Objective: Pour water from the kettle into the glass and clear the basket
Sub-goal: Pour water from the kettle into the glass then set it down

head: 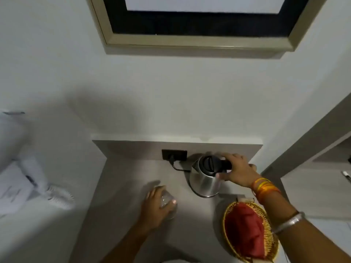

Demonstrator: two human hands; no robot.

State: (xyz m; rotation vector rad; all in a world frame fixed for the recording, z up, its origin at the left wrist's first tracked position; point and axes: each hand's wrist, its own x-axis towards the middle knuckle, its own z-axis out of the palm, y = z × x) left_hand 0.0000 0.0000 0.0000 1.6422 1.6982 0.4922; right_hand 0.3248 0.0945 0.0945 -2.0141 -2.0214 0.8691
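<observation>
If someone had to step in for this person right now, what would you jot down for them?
Left hand: wrapped around the glass, which stands on the counter.
Right hand: closed on the black handle of the kettle, at the back by the wall socket, its lid shut.
Basket: front right, under the right forearm, with a red cloth inside.
Done: both things are gripped. The glass looks empty, though blur makes that uncertain.
Left: lift the kettle, pour into the glass, set it back, then clear the basket.
</observation>
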